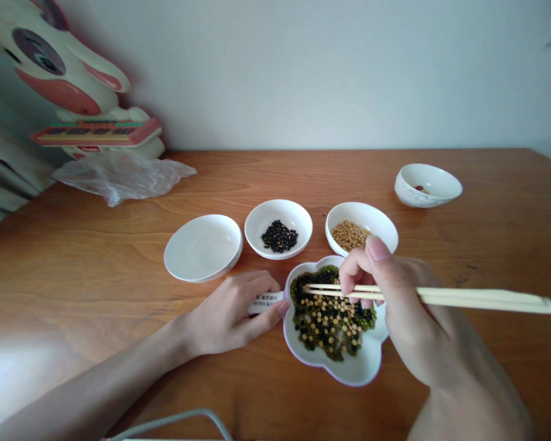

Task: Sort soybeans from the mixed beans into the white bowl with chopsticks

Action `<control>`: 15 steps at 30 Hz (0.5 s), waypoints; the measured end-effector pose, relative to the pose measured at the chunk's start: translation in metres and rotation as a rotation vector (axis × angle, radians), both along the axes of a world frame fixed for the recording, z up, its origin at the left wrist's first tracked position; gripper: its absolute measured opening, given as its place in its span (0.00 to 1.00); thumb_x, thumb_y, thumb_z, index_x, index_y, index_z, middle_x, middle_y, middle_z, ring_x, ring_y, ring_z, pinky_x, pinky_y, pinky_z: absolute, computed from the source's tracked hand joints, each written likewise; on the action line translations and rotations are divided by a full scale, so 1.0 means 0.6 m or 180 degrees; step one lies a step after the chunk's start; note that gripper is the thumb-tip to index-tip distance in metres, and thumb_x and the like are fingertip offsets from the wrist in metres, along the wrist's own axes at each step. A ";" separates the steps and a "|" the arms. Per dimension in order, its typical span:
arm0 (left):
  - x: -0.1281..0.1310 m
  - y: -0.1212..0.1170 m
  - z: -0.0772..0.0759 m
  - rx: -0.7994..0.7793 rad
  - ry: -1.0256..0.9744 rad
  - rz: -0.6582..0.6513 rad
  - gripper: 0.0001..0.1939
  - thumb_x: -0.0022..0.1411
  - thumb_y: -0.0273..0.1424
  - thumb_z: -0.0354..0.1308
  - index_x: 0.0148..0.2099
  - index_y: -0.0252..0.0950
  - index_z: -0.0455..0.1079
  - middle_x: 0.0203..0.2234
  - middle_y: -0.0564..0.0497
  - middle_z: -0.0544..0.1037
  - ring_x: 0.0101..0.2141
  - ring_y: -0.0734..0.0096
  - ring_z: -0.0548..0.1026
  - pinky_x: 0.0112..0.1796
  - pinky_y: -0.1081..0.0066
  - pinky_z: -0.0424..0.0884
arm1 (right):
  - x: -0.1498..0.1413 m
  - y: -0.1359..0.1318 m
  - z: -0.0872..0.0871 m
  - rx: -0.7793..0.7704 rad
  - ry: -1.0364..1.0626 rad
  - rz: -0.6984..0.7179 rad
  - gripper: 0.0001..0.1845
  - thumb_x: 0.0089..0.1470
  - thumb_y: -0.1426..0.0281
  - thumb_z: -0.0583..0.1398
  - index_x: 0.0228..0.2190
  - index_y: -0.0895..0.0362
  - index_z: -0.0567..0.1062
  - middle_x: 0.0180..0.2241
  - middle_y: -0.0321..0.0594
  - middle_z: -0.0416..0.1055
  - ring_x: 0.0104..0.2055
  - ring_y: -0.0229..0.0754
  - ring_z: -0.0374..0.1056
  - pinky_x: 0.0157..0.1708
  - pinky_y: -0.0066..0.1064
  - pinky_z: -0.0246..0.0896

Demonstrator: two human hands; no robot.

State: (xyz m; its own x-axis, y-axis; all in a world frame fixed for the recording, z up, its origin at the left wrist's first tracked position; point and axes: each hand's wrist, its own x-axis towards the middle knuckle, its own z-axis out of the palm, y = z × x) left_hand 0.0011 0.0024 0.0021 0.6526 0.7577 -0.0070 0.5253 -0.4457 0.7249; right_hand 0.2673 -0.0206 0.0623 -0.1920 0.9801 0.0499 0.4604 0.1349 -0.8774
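Observation:
My right hand point(397, 300) is closed around a pair of wooden chopsticks point(463, 298), their tips over the flower-shaped white bowl point(358, 367) of mixed green, black and yellow beans point(330, 318). My left hand point(234, 312) rests on the table at the bowl's left rim, fingers curled over a white paper chopstick wrapper point(264, 302). Behind stand three round white dishes: an empty one point(203, 247), one with black beans point(279, 236) and one with yellow beans point(350, 234).
A small white bowl point(427, 184) stands at the back right of the wooden table point(487, 245). A crumpled clear plastic bag point(123, 174) and a cartoon cow figure point(68, 79) sit at the back left by the wall. A grey cable point(174, 419) crosses the near edge.

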 end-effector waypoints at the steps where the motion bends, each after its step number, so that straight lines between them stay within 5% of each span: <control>1: 0.000 0.000 0.000 0.0006 0.0001 0.0000 0.13 0.77 0.39 0.54 0.43 0.35 0.72 0.35 0.50 0.79 0.33 0.72 0.75 0.35 0.72 0.69 | 0.000 -0.001 0.001 -0.0007 -0.0004 0.0005 0.33 0.74 0.47 0.42 0.27 0.53 0.68 0.25 0.33 0.65 0.28 0.38 0.62 0.31 0.35 0.53; 15: 0.001 -0.002 0.001 -0.0003 -0.0029 -0.0012 0.12 0.77 0.38 0.54 0.43 0.36 0.72 0.35 0.50 0.79 0.33 0.71 0.76 0.35 0.72 0.70 | -0.003 -0.001 0.002 -0.0123 -0.0073 0.0002 0.33 0.73 0.46 0.42 0.28 0.53 0.68 0.25 0.34 0.66 0.28 0.39 0.63 0.30 0.35 0.53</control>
State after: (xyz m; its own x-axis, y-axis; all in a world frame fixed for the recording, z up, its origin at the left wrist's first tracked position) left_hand 0.0017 0.0014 0.0029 0.6556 0.7551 -0.0019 0.5170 -0.4470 0.7300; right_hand 0.2658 -0.0209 0.0636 -0.1931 0.9811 0.0075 0.4805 0.1012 -0.8712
